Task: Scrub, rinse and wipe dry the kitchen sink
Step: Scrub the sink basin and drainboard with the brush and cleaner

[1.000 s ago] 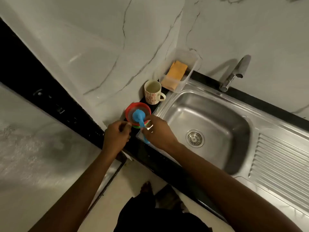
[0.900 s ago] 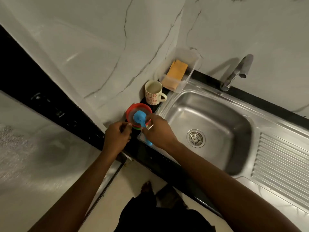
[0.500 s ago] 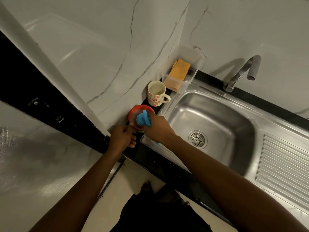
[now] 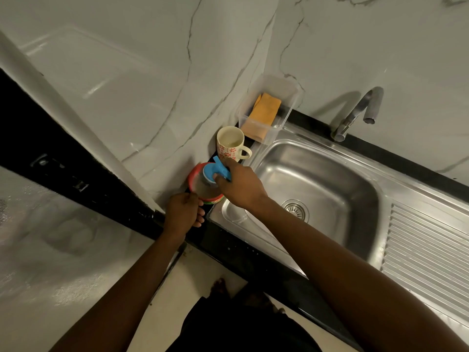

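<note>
Just right of the grip: sink point(image 4: 317, 179). Clasping scrubber point(image 4: 215, 170) in right hand point(image 4: 241, 186), fingers curled round it, atop tub point(image 4: 194, 177). Holding tub's near edge with left hand point(image 4: 182, 212), fingers curled. Past the grip, mug point(image 4: 229, 143), then cloth point(image 4: 265, 107); tap point(image 4: 355, 113) far right.

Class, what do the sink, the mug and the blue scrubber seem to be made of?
Sink: likely brushed stainless steel, grey with soft reflections.
Mug: probably glazed ceramic, cream with red printed pattern.
Blue scrubber: looks like smooth moulded plastic, evenly coloured.
</note>
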